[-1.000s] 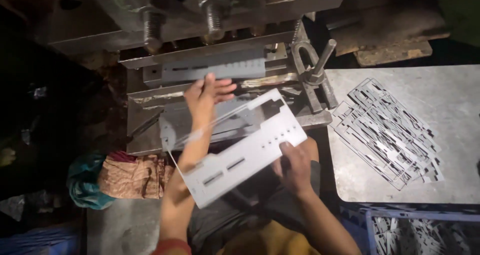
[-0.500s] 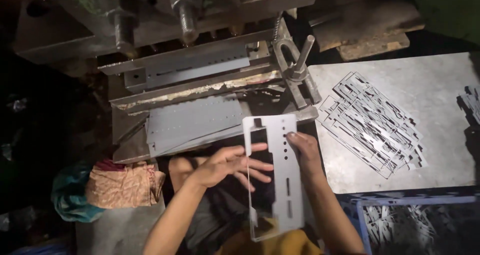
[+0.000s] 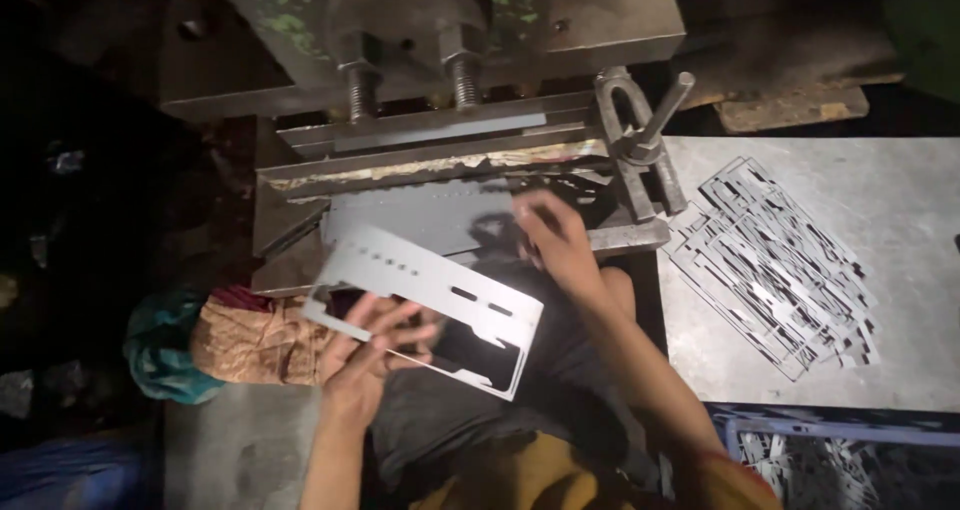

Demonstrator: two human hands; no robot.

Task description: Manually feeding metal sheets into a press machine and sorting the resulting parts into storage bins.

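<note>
One punched metal plate (image 3: 430,305) slants lengthwise upper-left to lower-right in left hand (image 3: 370,355).

The press (image 3: 450,30) stands at the far side, its bed holding a flat sheet (image 3: 420,218) just behind the punched plate (image 3: 430,295), which the left hand (image 3: 365,355) props from beneath. The right hand (image 3: 555,240) lies on the sheet's right end, beside a clamp (image 3: 640,145). Right of that, a table (image 3: 900,210) carries a pile of cut-out strips (image 3: 775,265); a bundled cloth (image 3: 215,340) sits left, apparently on a lower ledge.
</note>
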